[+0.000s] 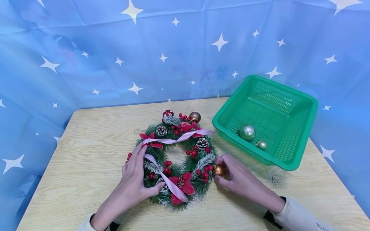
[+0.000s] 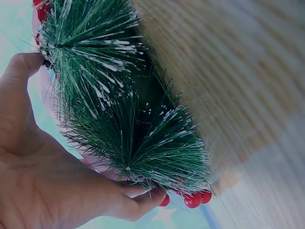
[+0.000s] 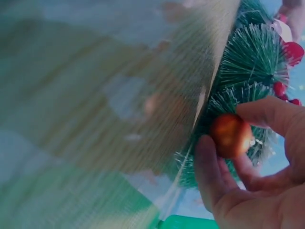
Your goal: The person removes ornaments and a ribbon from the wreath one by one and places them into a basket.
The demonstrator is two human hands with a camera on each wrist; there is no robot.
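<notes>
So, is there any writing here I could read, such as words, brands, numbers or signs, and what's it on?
Nothing is clear enough to quote.
Blue backdrop: faint characters low down near the table's far edge, too pale to read.
Right sleeve: a dark marking at the bottom of the head view, too small and blurred to read.
Wreath, green basket, gold bauble: no writing visible.
</notes>
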